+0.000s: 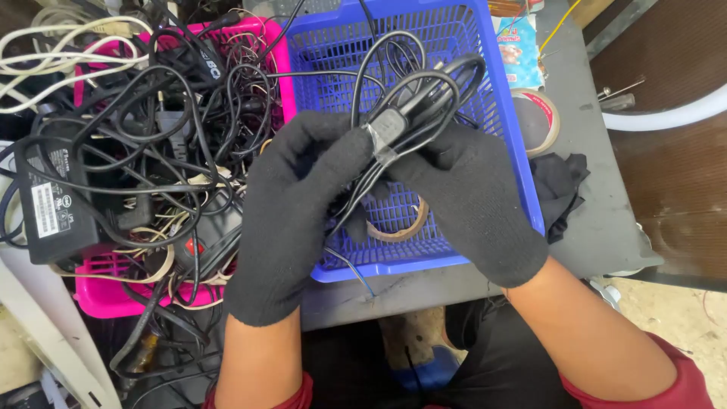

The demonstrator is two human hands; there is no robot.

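Note:
Both my hands wear black knit gloves and hold one coiled black cable (424, 91) over a blue plastic basket (500, 106). My left hand (291, 204) pinches the bundle at a strip of clear tape (384, 140) wrapped around its middle. Fingers of my right hand (473, 197) close on the same spot from the other side. The cable's loops stand up above my fingers. A tape roll (397, 227) lies on the basket floor under my hands.
A pink basket (106, 299) at left overflows with tangled black and white cables and a black power adapter (53, 201). A roll of tape (541, 117) and a black cloth (560, 182) lie on the grey table right of the blue basket.

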